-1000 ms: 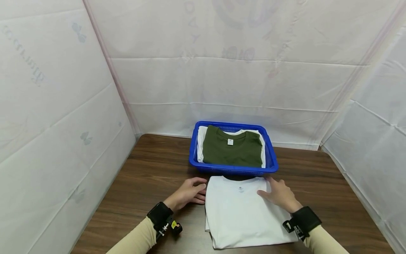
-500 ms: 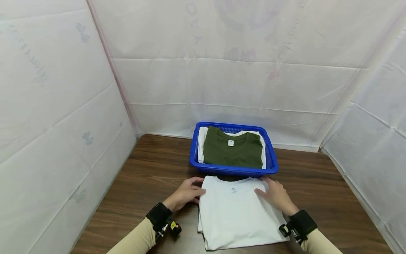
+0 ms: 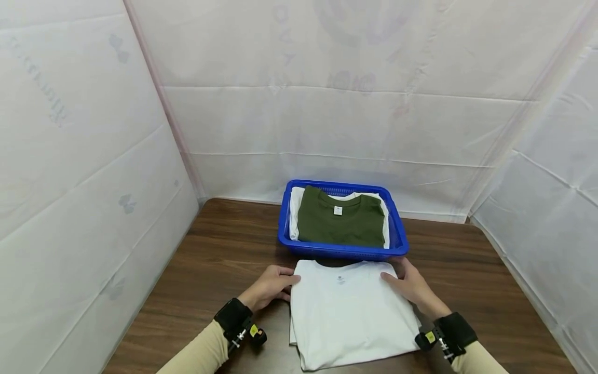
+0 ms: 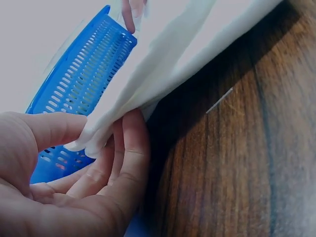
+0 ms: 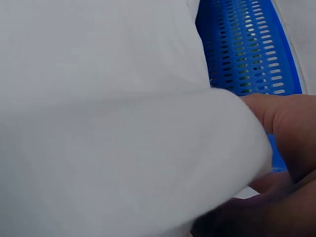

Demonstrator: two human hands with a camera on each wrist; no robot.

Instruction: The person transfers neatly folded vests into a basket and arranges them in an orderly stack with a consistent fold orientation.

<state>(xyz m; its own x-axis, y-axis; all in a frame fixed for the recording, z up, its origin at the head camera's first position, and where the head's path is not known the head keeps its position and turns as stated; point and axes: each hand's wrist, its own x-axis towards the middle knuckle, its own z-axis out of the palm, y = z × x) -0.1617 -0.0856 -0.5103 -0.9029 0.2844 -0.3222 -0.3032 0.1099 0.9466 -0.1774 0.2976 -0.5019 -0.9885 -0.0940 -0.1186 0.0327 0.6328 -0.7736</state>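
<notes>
A folded white T-shirt [image 3: 350, 317] lies at the front of the table, its neckline toward the basket. My left hand [image 3: 268, 286] pinches its upper left corner, thumb on top and fingers beneath, as the left wrist view shows with the folded fabric [image 4: 148, 64]. At the upper right corner, my right hand [image 3: 415, 288] grips the shirt, the thumb above and the other fingers tucked under the edge. In the right wrist view the white cloth [image 5: 113, 148] hides most of those fingers.
Just behind the shirt stands a blue plastic basket [image 3: 343, 252]. A folded dark green T-shirt [image 3: 343, 223] lies in it over white clothing [image 3: 295, 213]. White sheeting [image 3: 336, 124] walls the brown wooden table [image 3: 219, 234] at the back and sides.
The white T-shirt has shifted slightly left, to my left hand. That hand has gone from beside the shirt to pinching its corner. My right hand now holds the opposite corner.
</notes>
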